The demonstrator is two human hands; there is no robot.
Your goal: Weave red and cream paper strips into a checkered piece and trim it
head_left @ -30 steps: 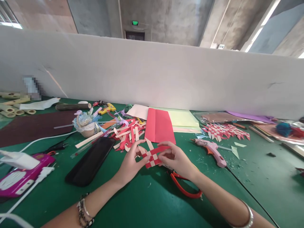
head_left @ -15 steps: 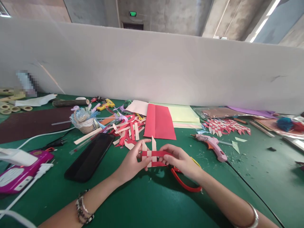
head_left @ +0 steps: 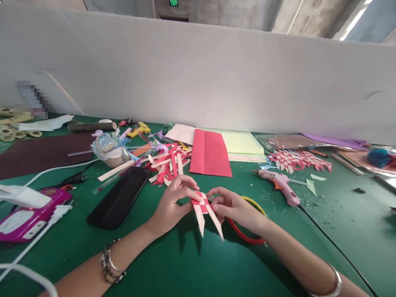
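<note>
Between my hands is a small woven piece of red and cream paper strips [head_left: 203, 204], held above the green table. Two cream strip ends hang from it toward me. My left hand [head_left: 173, 202] pinches its left side between thumb and fingers. At its right edge, my right hand [head_left: 232, 208] has curled fingers closed on it; the fingertips are partly hidden. Under my right hand lie scissors with red and yellow handles [head_left: 247, 238]. Beyond my hands is a folded red sheet [head_left: 210, 153], beside a heap of loose red and cream paper strips [head_left: 168, 165].
A black phone [head_left: 120, 200] lies left of my hands, with a magenta power strip [head_left: 38, 214] farther left. On the right are a pink glue gun [head_left: 281, 187] with a trailing cord and finished-looking woven red and cream pieces [head_left: 300, 160]. A white partition [head_left: 198, 74] stands behind.
The woven piece has turned over, so its cream ends now point toward me instead of away. My left fingers have shifted on top of it. The view has tilted slightly down.
</note>
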